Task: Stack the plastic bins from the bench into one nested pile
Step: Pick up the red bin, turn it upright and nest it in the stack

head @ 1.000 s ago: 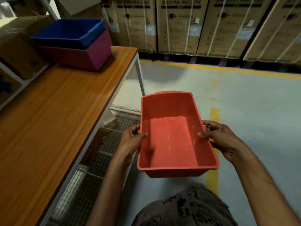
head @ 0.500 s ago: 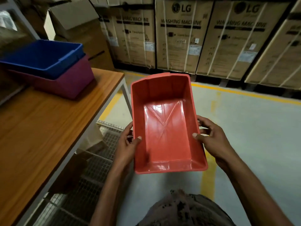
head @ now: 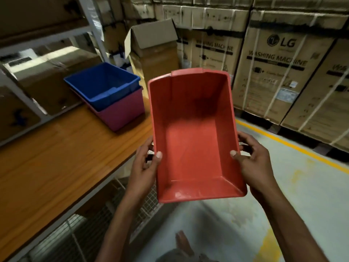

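The left hand (head: 144, 173) and right hand (head: 254, 163) were each closed on a long side of the red bin (head: 192, 140), thumbs hooked over the rim. The bin hung in the air, empty, beside the bench (head: 56, 148). On the bench the blue bin (head: 103, 85) sat nested in the pink bin (head: 122, 114).

wooden bench (head: 56, 152), pink bin (head: 122, 112) on it, blue bin (head: 102, 84) nested inside

Both hands, left (head: 145, 168) and right (head: 253, 163), grip opposite bin sides.
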A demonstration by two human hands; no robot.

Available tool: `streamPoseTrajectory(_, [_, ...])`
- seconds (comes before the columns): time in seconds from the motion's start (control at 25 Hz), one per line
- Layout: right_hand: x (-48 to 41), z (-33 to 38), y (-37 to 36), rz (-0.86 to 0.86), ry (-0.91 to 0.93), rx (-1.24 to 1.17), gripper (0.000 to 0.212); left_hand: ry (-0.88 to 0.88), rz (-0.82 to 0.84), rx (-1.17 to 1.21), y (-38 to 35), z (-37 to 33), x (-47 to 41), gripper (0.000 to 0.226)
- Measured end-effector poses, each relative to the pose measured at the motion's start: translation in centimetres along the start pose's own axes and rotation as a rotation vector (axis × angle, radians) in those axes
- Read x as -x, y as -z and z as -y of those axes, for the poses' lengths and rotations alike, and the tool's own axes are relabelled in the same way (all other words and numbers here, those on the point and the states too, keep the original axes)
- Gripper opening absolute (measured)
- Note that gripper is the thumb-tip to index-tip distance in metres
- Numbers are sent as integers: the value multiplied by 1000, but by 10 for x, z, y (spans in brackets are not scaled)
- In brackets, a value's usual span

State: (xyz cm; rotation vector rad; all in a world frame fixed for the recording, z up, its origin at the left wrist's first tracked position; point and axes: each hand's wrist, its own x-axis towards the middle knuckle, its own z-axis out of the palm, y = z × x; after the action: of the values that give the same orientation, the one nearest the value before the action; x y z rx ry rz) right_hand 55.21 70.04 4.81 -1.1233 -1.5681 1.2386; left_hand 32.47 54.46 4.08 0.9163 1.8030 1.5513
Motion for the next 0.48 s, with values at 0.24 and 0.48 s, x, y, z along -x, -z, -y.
streamPoseTrajectory(0.24, [-95,36,-56,64,215,-72,67,-189,-214,49,20,-29,-76,52])
streamPoseTrajectory(0.48, [-182,82,-106,215,388,-151,66,-294,-367,106,50,-72,-137,50])
